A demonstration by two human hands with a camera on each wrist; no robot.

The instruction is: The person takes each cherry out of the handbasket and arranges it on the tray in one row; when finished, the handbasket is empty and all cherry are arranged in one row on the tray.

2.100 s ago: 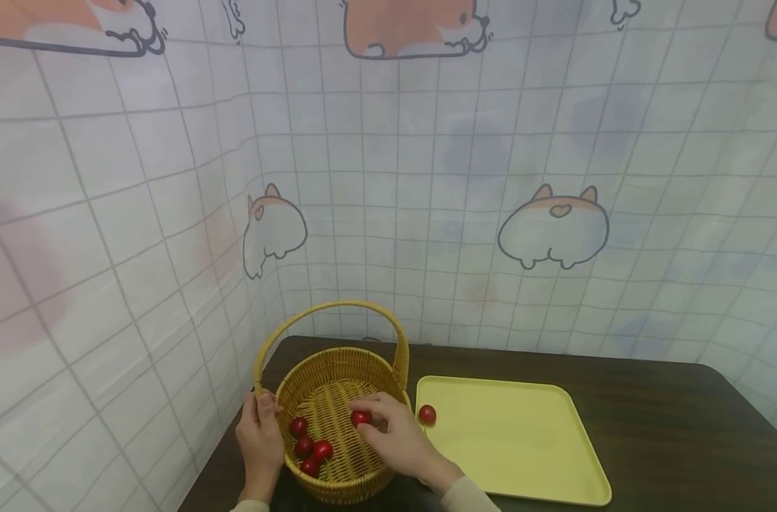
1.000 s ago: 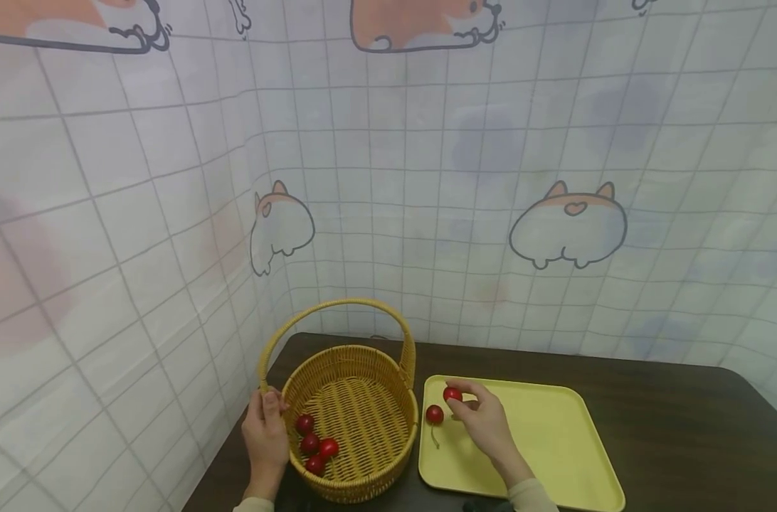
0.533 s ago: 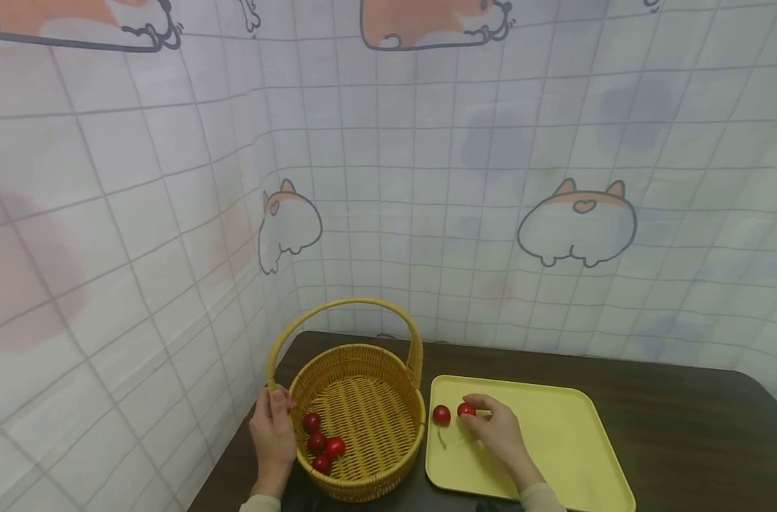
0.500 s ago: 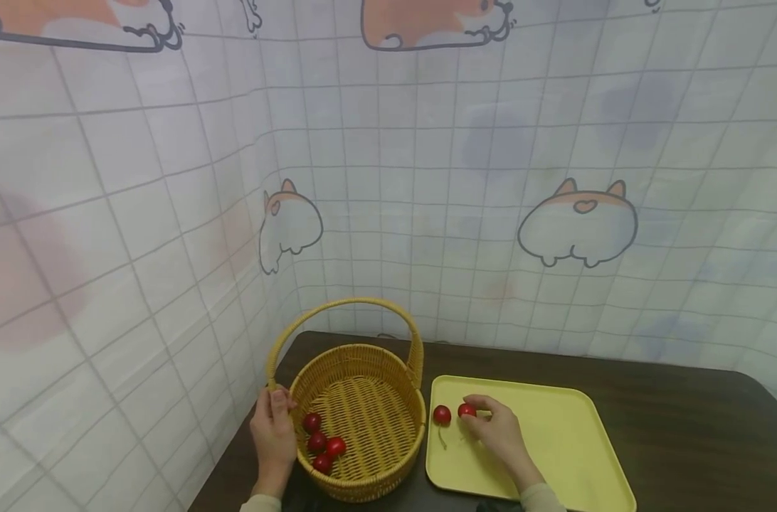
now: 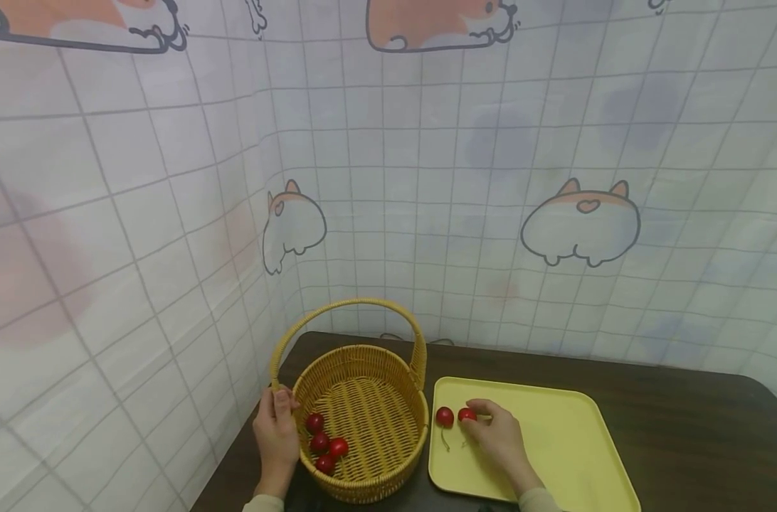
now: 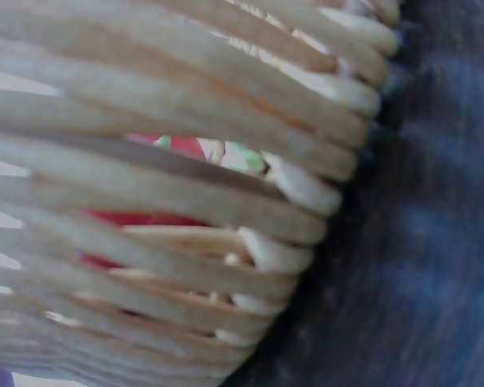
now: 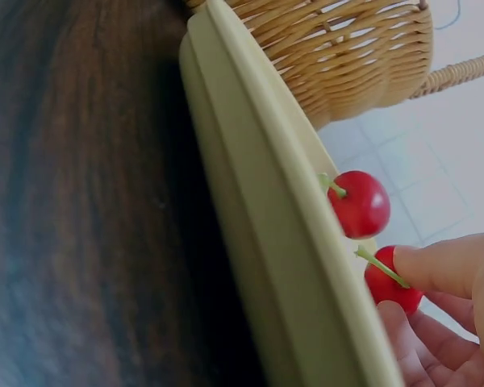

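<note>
My left hand [image 5: 276, 427] grips the yellow wicker basket [image 5: 420, 427] at the left foot of its handle. Several dark red cherries [image 5: 339, 447] lie together inside, along the basket's left side; through gaps in the weave, the left wrist view shows bits of red. Over the left part of the yellow tray [image 5: 555, 455], my right hand [image 5: 500, 437] pinches a bright red cherry [image 7: 394, 282] between thumb and fingers, its green stem pointing out. Another stemmed cherry [image 5: 445, 417] rests on the tray just left of the held one, a small gap between them.
Basket and tray stand side by side on a dark wooden table [image 5: 689, 427]. Behind and to the left hangs a white grid-patterned curtain [image 5: 420, 213] with cartoon dogs. The basket's tall handle [image 5: 363, 301] arches above its rim.
My right hand has carried a cherry out of the basket, rightward to the tray, and lowered it beside the other cherry. My left hand keeps its grip on the basket.
</note>
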